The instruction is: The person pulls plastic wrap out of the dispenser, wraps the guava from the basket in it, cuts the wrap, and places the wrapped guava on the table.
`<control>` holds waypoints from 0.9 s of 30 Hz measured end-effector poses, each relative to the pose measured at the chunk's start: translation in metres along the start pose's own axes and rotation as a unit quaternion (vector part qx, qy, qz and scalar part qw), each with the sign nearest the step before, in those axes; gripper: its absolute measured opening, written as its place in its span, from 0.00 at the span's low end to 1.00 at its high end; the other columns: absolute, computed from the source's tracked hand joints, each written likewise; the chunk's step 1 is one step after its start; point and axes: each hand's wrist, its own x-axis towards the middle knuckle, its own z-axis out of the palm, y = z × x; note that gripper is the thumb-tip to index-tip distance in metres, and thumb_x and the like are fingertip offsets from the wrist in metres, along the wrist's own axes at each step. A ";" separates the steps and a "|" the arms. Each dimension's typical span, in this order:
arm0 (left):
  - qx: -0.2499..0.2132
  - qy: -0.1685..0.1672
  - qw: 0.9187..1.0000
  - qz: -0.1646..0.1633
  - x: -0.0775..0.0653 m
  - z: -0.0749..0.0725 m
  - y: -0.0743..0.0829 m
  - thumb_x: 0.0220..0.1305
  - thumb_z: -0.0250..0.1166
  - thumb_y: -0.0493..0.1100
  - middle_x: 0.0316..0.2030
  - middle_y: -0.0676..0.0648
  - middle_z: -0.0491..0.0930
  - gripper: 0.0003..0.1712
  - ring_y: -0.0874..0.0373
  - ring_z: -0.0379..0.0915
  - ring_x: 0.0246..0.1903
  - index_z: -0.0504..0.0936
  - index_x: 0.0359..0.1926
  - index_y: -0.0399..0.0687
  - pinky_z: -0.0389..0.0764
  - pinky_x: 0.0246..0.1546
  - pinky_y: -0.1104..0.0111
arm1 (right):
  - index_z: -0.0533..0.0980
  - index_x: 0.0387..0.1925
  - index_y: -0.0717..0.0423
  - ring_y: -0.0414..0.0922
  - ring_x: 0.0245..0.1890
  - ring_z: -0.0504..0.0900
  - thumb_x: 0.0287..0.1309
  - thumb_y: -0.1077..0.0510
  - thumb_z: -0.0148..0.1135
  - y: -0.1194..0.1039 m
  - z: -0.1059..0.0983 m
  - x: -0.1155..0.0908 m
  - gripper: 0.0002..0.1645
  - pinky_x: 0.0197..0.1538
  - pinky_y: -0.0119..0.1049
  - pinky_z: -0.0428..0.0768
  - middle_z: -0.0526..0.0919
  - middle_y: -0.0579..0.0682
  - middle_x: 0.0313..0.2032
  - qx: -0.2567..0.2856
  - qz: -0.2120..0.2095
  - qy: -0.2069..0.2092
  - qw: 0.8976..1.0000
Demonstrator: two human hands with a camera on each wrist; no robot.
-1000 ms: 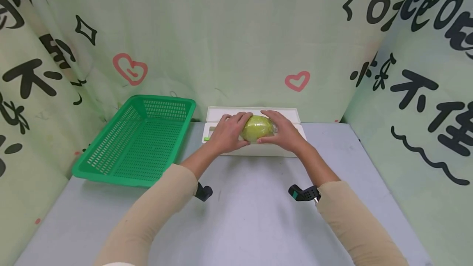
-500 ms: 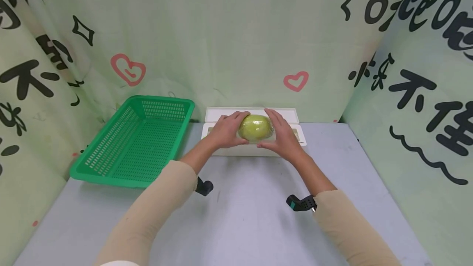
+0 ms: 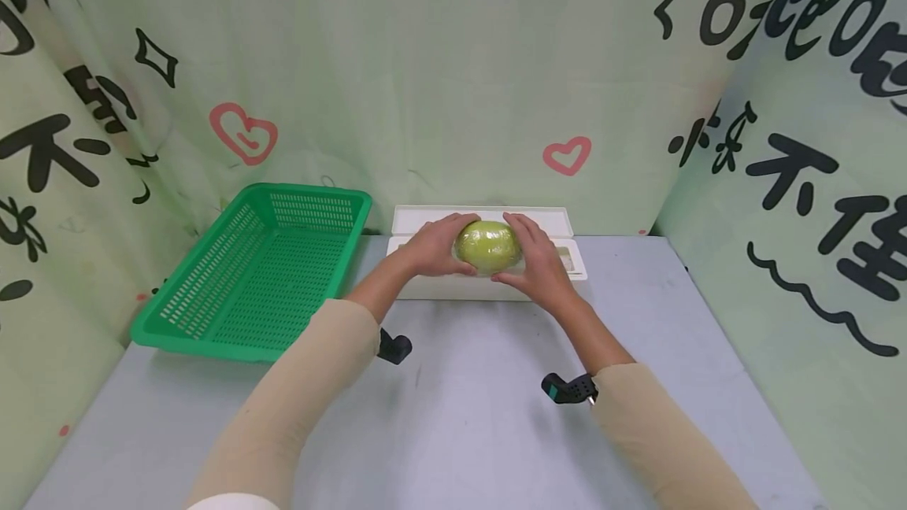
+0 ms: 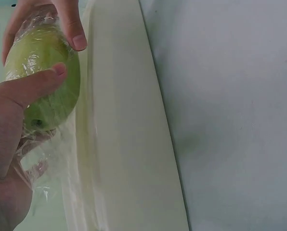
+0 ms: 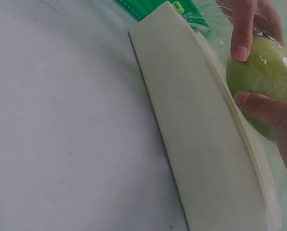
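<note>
Left hand (image 3: 434, 249) and right hand (image 3: 536, 264) grasp one wrapped fruit (image 3: 487, 247), apparently above one white box (image 3: 468, 288), near one basket (image 3: 251, 352). The right forearm (image 3: 598, 341) has shifted left.

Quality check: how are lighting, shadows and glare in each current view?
Head: bright, fairly even light, soft shadows on the table, small highlights on the green fruit; left wrist: dimmer, with glints on the clear film; right wrist: also dimmer, white glints where film covers the fruit.
</note>
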 end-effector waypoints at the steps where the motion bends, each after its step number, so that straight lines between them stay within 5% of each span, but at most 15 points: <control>1: -0.005 -0.003 1.000 0.000 0.000 0.000 0.000 0.51 0.74 0.55 0.66 0.48 0.68 0.49 0.54 0.66 0.64 0.60 0.71 0.52 0.67 0.64 0.53 | 0.57 0.71 0.51 0.56 0.66 0.66 0.36 0.55 0.82 0.000 0.001 0.000 0.61 0.67 0.53 0.70 0.64 0.57 0.67 0.000 0.003 -0.001 1.000; 15: -0.017 -0.037 0.999 -0.032 -0.002 0.002 -0.001 0.53 0.71 0.59 0.72 0.47 0.60 0.57 0.50 0.59 0.70 0.48 0.76 0.55 0.58 0.71 0.49 | 0.62 0.67 0.53 0.54 0.64 0.69 0.41 0.57 0.79 0.000 0.000 0.005 0.52 0.66 0.53 0.71 0.69 0.56 0.63 0.056 0.034 -0.042 0.997; 27: -0.011 0.041 0.999 -0.021 -0.008 0.018 -0.009 0.49 0.76 0.55 0.69 0.47 0.64 0.55 0.50 0.64 0.67 0.55 0.73 0.52 0.64 0.67 0.53 | 0.61 0.68 0.54 0.54 0.64 0.69 0.42 0.57 0.79 0.003 0.002 0.006 0.52 0.67 0.53 0.69 0.70 0.56 0.63 0.097 0.062 -0.053 0.992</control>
